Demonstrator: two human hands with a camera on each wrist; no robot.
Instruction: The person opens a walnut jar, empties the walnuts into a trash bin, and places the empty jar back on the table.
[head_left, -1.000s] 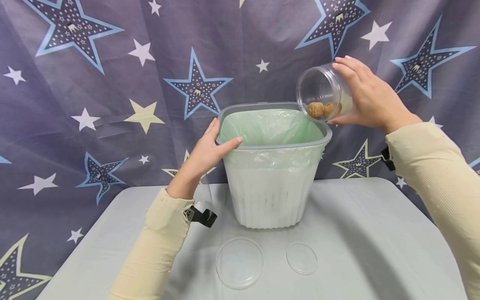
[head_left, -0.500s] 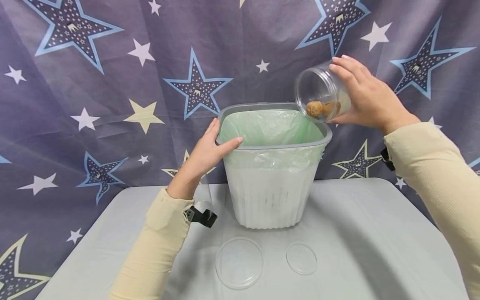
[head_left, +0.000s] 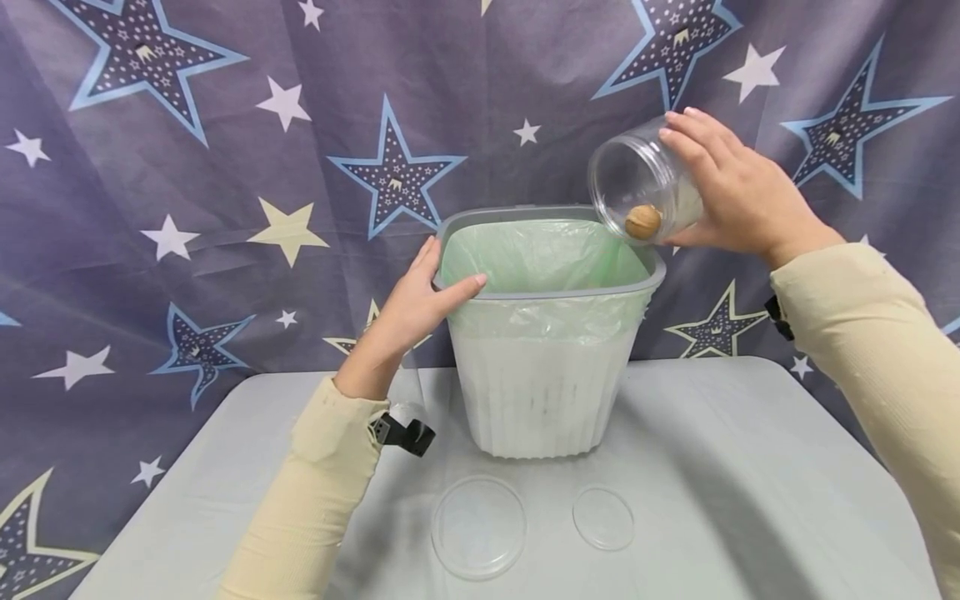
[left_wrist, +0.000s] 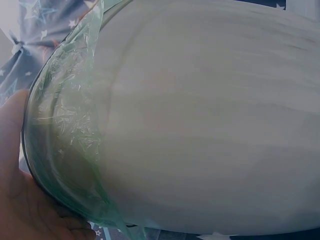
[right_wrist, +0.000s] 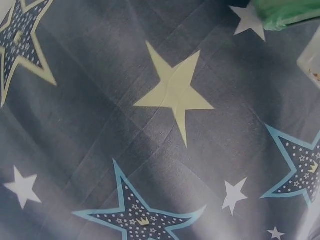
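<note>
My right hand grips a clear plastic jar tipped on its side, its mouth facing left over the bin's right rim. One walnut lies low inside, close to the mouth. Below stands a white trash bin with a grey rim and a pale green liner bag folded over its edge. At the bin's left corner my left hand rests on the rim, fingers extended along the outside and thumb lying over the front edge. The left wrist view shows that hand beside the bin wall.
Two round clear lids, a larger one and a smaller one, lie flat on the grey table before the bin. A clear container is partly hidden behind the left wrist. A star-patterned curtain hangs behind.
Two walnuts showed in the jar earlier; now one does, near the mouth. The jar has shifted slightly left and turned a little. My left hand and the bin have stayed put.
</note>
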